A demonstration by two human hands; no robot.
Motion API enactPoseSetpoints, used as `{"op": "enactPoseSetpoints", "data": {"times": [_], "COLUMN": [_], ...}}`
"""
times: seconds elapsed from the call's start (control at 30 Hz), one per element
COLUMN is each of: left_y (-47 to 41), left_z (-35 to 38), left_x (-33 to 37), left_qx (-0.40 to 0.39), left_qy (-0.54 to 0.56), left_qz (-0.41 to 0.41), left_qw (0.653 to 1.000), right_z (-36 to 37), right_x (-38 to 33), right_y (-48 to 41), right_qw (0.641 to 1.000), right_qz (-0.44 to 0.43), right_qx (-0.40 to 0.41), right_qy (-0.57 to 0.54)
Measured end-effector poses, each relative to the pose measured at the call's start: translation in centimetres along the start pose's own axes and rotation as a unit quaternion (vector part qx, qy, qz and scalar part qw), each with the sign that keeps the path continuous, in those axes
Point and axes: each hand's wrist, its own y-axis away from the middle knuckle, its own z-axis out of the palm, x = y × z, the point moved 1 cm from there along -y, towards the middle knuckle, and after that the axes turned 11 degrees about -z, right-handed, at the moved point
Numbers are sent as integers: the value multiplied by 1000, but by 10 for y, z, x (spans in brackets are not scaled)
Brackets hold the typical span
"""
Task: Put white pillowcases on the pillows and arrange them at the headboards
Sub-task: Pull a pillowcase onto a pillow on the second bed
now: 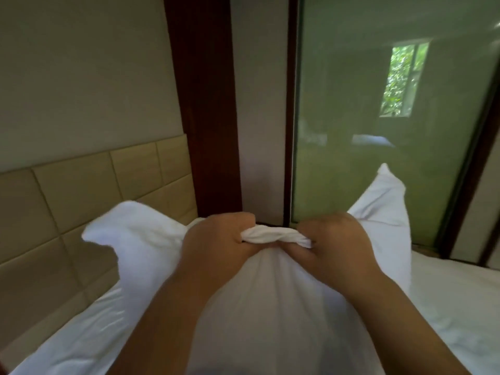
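Left hand (216, 239) and right hand (338, 239) clutching bunched pillowcase (276, 235), fingertips hidden; pillow (270, 307) cropped below

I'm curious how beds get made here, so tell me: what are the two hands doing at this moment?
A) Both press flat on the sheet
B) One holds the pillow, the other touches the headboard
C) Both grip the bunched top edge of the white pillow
C: the left hand and the right hand each curl round the twisted white fabric at the top of the pillow, held up above the bed.
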Motion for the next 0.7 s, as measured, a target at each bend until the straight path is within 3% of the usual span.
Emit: {"op": "enactPoseSetpoints", "data": {"times": [0.1,0.2,0.27,0.37,0.47,0.53,0.63,0.7], "left_y": [-7,-10,-17,-18,-5,-2,-7,-6], "left_z": [-29,-28,-16,27,54,66,69,59], "left_x": [29,29,23,-10,-40,-58,-67,-62], "left_qx": [86,133,70,-120,-126,-109,-80,-80], "left_qy": [-73,-85,-87,-107,-90,-95,-11,-97], "left_qz": [139,152,76,-72,-90,-100,-191,-153], "left_qw": [984,976,991,984,984,984,978,980], "right_z": [-27,-23,-1,49,85,92,85,81], "right_x": [6,8,7,7,4,6,11,13], "right_y": [-10,-8,-1,24,52,63,61,60], "right_qw": [999,999,1000,989,968,969,969,958], "right_qz": [3,-20,-16,11,38,50,99,135], "right_qx": [38,39,-7,-143,-247,-238,-218,-243], "right_qy": [13,17,23,31,-25,-30,-65,-71]}}
